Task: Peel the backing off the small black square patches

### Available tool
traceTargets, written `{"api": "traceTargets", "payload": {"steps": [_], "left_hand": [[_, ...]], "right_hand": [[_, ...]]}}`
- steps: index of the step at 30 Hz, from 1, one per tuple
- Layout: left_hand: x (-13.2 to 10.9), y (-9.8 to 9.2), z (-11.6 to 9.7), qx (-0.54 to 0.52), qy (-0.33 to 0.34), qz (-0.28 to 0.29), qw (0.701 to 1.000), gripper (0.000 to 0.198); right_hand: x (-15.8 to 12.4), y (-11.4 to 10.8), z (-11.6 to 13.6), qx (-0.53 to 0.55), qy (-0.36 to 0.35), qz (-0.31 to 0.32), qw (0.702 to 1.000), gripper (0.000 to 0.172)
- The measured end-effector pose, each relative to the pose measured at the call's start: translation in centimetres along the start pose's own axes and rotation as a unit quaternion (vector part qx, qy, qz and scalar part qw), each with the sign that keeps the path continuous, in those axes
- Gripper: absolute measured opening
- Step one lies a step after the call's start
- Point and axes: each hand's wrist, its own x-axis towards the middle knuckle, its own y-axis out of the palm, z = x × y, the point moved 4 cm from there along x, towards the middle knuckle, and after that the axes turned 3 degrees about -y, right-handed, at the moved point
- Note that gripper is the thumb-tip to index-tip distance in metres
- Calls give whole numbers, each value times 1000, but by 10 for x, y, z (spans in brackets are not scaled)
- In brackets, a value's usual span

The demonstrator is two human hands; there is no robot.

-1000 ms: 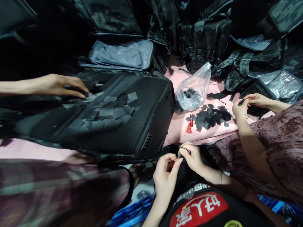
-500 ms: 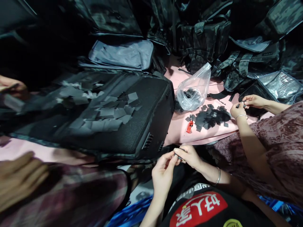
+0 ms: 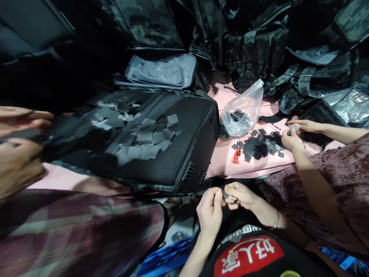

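Note:
My left hand (image 3: 210,209) and my right hand (image 3: 241,195) meet low in the centre, in front of a black shirt with a red print. Between their fingertips is a small dark grey piece (image 3: 225,194), partly covered by the fingers. It resembles the loose squares nearby, but its exact kind is hidden. Both hands are closed in a pinch. A bracelet circles my right wrist. Just beyond my hands lies a large black padded bag (image 3: 190,150), with a heap of dark grey squares (image 3: 144,143) on its mesh face.
A co-worker's hands (image 3: 295,132) on the right hold a small grey piece. Another person's hands (image 3: 21,150) are at the left edge. On the pink tabletop (image 3: 219,167) are red-handled snips (image 3: 236,154), more dark squares (image 3: 261,144) and a clear plastic bag (image 3: 245,109). Camouflage backpacks (image 3: 256,50) stand behind.
The view has shifted, so most things sit farther right. My fingers have changed their hold on the dark piece. The left-hand person's hands have come together; the right-hand co-worker's piece shows more.

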Motion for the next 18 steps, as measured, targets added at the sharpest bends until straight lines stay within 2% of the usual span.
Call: {"api": "traceTargets", "payload": {"steps": [1, 3, 4, 6, 8, 11, 14, 18], "left_hand": [[5, -5, 3, -62, -39, -15, 997, 27], [13, -15, 6, -196, -118, -42, 972, 30], [16, -18, 7, -249, -149, -41, 956, 32], [17, -20, 7, -290, -183, -21, 939, 35], [13, -18, 8, -262, -186, -22, 947, 38], [3, -15, 10, -188, -154, -44, 969, 43], [-3, -16, 8, -111, -121, -52, 985, 44], [-6, -21, -2, 8, -50, -16, 999, 39]], "right_hand": [[-5, 0, 1, -5, 8, 33, 999, 58], [-14, -1, 2, -4, 10, 79, 997, 59], [-17, -4, 3, -2, -1, 71, 997, 59], [-18, -12, 5, -9, -33, -7, 999, 57], [-15, -17, 5, -51, -41, -95, 993, 51], [-7, -10, 5, -121, -27, -155, 980, 41], [0, 2, 10, -144, -39, -179, 972, 34], [4, 15, 16, -159, -29, -154, 975, 34]]}}
